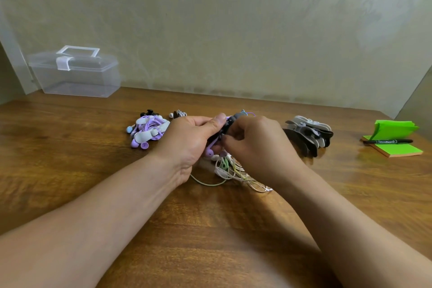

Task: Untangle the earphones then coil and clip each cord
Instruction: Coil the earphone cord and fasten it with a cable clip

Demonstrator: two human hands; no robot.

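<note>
Left hand (187,142), right hand (257,145) grip clip (230,122), table (70,170) centre.

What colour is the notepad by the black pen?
The notepad is bright green, clearest in the head view.

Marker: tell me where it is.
Head view, far right: the marker lies across the notepad, right of the clips.

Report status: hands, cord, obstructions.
Left hand and right hand both grip the purple cord, dark clip on it. Pale tangle lies loose on the table beneath. Nothing in the way; spare clips off to the right.
</note>
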